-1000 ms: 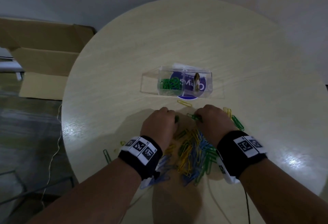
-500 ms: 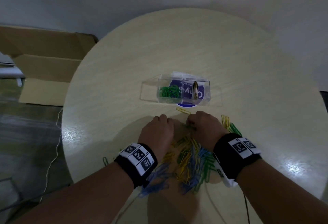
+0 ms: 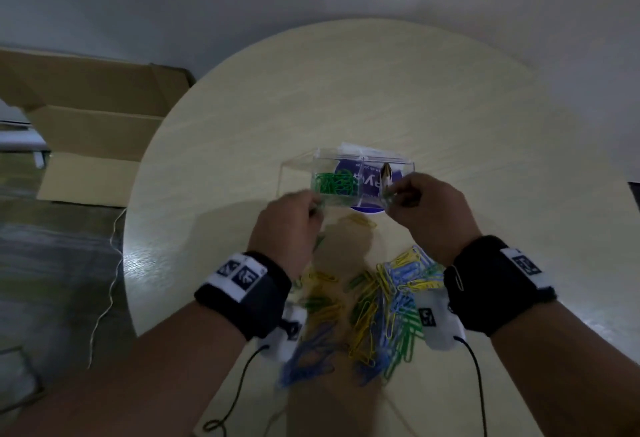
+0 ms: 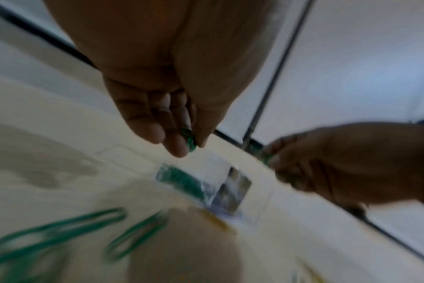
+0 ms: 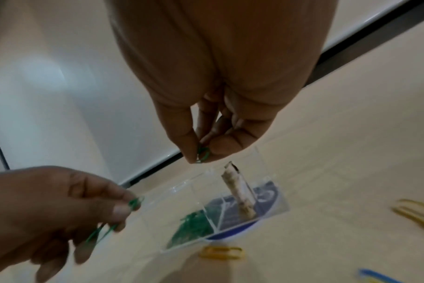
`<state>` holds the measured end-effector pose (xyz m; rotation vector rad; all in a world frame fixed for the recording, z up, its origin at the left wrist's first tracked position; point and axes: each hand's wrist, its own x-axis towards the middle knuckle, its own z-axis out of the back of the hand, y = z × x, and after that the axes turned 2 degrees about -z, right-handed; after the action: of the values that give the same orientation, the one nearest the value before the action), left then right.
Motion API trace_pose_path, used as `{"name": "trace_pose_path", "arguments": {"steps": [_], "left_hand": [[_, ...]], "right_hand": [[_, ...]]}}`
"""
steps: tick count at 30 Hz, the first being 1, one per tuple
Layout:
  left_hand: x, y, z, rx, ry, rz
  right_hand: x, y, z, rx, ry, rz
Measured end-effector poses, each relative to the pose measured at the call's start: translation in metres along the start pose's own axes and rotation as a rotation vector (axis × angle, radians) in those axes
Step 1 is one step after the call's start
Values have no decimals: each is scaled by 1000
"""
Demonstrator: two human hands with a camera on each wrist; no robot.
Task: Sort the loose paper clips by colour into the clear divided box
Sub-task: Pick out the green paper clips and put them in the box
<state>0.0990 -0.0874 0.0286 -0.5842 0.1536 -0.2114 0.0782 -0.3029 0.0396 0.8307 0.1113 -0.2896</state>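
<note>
Holding green paper clips in both hands, a person hovers over the clear divided box (image 3: 363,177) on the round tabletop (image 3: 381,90) — the moment just short of the drop. The left hand (image 3: 287,225) pinches a green clip (image 4: 189,140) between thumb and fingers, the other fingers curled under; more green wire trails below that hand in the right wrist view. The right hand (image 3: 426,208) pinches its own green clip (image 5: 202,154) at the fingertips, thumb against forefinger.

What matters is where the green compartment (image 3: 334,182) lies: at the box's left end, already heaped with green clips. The left hand hangs at the box's near edge, beside that compartment — plainly the nearer of the two. The right hand sits over the box's right part, near a pale rolled object (image 5: 239,193) standing in a compartment there, so by my reading it must travel leftward across a divider before letting go. The box's long axis runs left to right across the person's view.

Both wrists are raised off the tabletop, backs of the hands toward the head camera, fingertips pointing down and away. Behind them, nearer the body, the unsorted pile (image 3: 377,308) of blue, yellow and green clips remains large; one yellow clip (image 3: 362,221) lies alone just before the box.
</note>
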Motion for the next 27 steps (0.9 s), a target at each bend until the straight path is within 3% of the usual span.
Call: {"name": "trace_pose_path", "arguments": {"steps": [4, 8, 11, 13, 15, 20, 22, 24, 27], "left_hand": [[37, -13, 7, -345, -135, 172], [45, -10, 7, -387, -63, 182], [30, 3, 12, -392, -95, 149], [12, 21, 16, -266, -102, 93], [-15, 45, 16, -118, -80, 13], [-102, 92, -3, 267, 170, -209], [-126, 102, -10, 382, 230, -274], [-137, 107, -12, 413, 242, -253], [-136, 115, -7, 433, 243, -141]], "right_hand": [[26, 21, -15, 86, -5, -36], [36, 35, -25, 118, 2, -81], [24, 35, -25, 53, -57, -33], [7, 31, -26, 21, -132, 11], [-17, 23, -31, -40, -102, 61], [-84, -11, -70, -428, 363, 370], [-98, -24, -80, -577, 520, 400], [-103, -36, -81, -649, 525, 398], [-104, -40, -72, -681, 400, 334]]}}
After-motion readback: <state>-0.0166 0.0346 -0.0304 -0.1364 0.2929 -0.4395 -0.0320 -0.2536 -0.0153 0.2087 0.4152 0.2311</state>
